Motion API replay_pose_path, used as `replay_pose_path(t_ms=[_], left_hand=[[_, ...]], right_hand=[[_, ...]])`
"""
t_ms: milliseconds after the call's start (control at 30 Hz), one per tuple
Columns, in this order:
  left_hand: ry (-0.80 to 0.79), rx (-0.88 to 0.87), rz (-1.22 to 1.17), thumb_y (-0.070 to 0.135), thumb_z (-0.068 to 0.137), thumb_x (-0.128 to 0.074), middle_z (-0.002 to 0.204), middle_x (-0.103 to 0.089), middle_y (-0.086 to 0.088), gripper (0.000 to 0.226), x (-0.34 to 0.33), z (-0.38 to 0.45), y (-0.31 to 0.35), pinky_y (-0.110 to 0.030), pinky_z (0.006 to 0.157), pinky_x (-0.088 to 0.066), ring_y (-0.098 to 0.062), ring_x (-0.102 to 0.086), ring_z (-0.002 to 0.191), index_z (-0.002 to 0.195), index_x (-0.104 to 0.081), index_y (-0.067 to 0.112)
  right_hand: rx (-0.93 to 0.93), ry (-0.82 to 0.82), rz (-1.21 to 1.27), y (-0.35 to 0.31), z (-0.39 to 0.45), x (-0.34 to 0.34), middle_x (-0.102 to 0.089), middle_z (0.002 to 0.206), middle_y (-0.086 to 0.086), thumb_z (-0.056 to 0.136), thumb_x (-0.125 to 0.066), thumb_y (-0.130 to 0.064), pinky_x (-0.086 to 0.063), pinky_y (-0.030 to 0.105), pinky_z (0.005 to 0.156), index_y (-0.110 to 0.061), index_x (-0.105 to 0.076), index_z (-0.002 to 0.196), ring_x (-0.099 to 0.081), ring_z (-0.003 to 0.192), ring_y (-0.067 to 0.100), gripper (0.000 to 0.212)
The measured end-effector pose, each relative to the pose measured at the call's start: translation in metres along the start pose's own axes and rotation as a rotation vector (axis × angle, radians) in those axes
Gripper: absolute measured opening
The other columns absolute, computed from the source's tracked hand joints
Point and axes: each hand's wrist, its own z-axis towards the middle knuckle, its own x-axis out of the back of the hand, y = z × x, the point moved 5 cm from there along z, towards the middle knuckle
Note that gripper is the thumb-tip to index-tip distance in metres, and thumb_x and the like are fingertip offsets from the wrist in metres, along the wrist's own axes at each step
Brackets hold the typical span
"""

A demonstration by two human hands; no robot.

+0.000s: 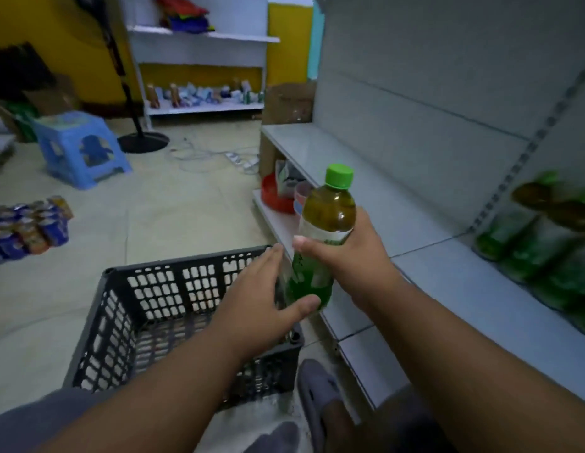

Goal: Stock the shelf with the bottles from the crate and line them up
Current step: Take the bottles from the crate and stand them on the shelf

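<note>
Your right hand [346,256] wraps the label band of the bottle [323,237], which stands nearly upright just above the crate [121,322] and beside the shelf [447,279], while your left hand [261,299] hovers with fingers spread at the bottle's base, gripping nothing. Full of liquid, it will likely feel weighty and its smooth plastic a little slippery, so keep hold at the waist. It has a green cap [340,175], amber-brown contents and a green lower label, matching the blurred bottles [545,256] farther along the shelf from the crate.
</note>
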Motion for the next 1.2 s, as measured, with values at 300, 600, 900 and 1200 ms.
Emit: replay_pose_path(t_ms=[300,600,900,1200], left_hand=[[-0.045,-0.186,-0.182,0.060,0.074,-0.068,0.122,-0.025,0.039,0.091,-0.027,0.020,0.090,-0.008,0.090,-0.021,0.021,-0.023,0.110,0.148,-0.020,0.044],[-0.347,-0.341,-0.390,0.061,0.068,-0.077,0.130,-0.043,0.026,0.080,-0.099,0.059,0.162,-0.005,0.077,-0.031,0.007,-0.042,0.115,0.134,-0.034,0.050],[-0.572,-0.631,-0.492,0.056,0.069,-0.078,0.128,-0.047,0.022,0.079,-0.161,0.021,0.264,-0.020,0.089,-0.036,0.001,-0.043,0.118,0.137,-0.041,0.038],[-0.841,-0.872,-0.531,0.051,0.070,-0.078,0.108,-0.041,0.040,0.057,-0.212,-0.042,0.351,-0.001,0.073,-0.030,0.025,-0.040,0.097,0.111,-0.039,0.056]], right_hand=[[0.058,0.225,0.037,-0.023,-0.023,0.081,-0.070,0.104,-0.003,0.072,-0.081,-0.050,-0.059,0.043,0.087,-0.024,-0.057,0.118,-0.070,0.094,0.012,0.058],[0.030,0.554,-0.017,-0.010,-0.068,0.180,-0.071,0.102,-0.006,0.066,-0.086,-0.040,-0.058,0.044,0.091,-0.022,-0.057,0.120,-0.070,0.096,0.010,0.064],[-0.008,0.997,-0.072,-0.034,-0.189,0.248,-0.075,0.100,-0.005,0.063,-0.087,-0.036,-0.056,0.047,0.093,-0.024,-0.057,0.115,-0.073,0.095,0.012,0.061],[-0.066,1.288,-0.147,-0.040,-0.288,0.299,-0.074,0.098,-0.001,0.062,-0.089,-0.037,-0.059,0.049,0.087,-0.024,-0.057,0.112,-0.073,0.092,0.018,0.061]])
